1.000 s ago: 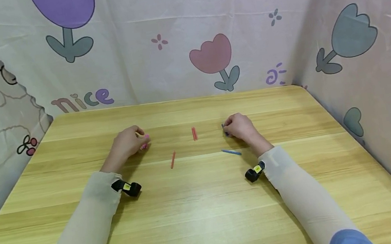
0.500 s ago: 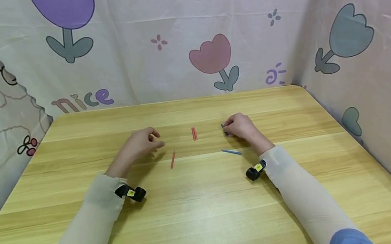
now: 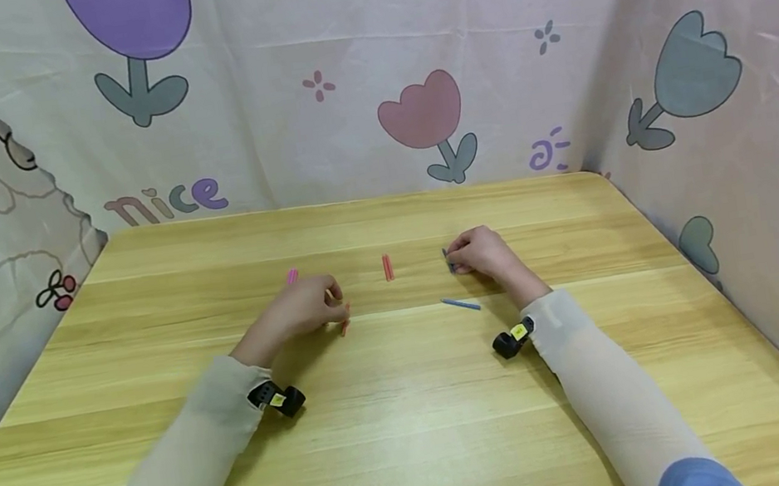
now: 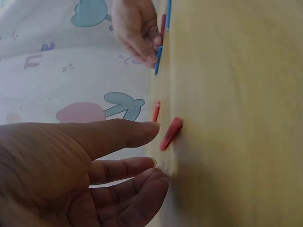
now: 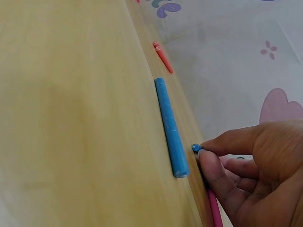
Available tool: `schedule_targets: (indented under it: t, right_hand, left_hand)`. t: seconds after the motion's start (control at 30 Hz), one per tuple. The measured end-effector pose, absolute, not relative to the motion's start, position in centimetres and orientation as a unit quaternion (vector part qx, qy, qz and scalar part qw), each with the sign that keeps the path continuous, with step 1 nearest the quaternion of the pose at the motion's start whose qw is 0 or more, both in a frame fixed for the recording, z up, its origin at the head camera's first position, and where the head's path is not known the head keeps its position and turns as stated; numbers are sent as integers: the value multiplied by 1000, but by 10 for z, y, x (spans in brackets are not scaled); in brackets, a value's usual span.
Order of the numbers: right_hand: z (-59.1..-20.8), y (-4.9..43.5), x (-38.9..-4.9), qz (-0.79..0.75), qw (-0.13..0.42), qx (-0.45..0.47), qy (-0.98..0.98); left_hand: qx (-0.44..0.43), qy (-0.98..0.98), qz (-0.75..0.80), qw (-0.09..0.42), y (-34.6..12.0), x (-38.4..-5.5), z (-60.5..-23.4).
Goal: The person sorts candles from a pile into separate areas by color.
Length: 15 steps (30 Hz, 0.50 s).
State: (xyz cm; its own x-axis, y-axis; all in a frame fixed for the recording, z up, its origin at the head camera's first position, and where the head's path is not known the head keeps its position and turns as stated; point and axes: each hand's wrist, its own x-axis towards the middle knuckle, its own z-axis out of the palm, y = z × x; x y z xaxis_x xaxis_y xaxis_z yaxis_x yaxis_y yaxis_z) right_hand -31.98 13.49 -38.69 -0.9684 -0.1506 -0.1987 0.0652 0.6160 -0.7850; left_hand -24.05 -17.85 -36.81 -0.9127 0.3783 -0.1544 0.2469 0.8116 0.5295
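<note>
My left hand [image 3: 304, 306] reaches over a short red stick [image 3: 345, 328], plain and crayon-like, lying on the table. In the left wrist view the thumb and fingers of that hand [image 4: 118, 170] are apart, and the red stick [image 4: 171, 134] lies just beyond the fingertips. My right hand [image 3: 485, 252] pinches a blue stick [image 3: 448, 260] between thumb and forefinger at the tabletop. The right wrist view shows the round end of this blue stick [image 5: 196, 148] at the fingertips, with a magenta stick [image 5: 214, 208] beneath the hand.
Another blue stick [image 3: 461, 304] lies in front of my right hand. Two red sticks [image 3: 388, 267] rest side by side between the hands. Pink sticks [image 3: 292, 276] lie behind my left hand. A patterned cloth [image 3: 314, 145] hangs behind the wooden table [image 3: 402, 426].
My left hand has let go of the pink sticks and moved right and nearer, to the single red stick. The right hand stays in place on the blue stick.
</note>
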Motion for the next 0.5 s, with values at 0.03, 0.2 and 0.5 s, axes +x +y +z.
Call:
schedule_targets:
  t: [0.03,0.2,0.5]
  right_hand:
    - [-387,135,-320,-440,124,-23,889]
    - [-386,136,-319,-457,131,-20,880]
    - [-385,136,-317,-466,134,-9,874]
  left_hand:
    - [165,945,251,127,-177,-240,-368]
    - [157,948,243,135,-173,-238,-370]
    - [156,959,205,119,-170,-238,-370]
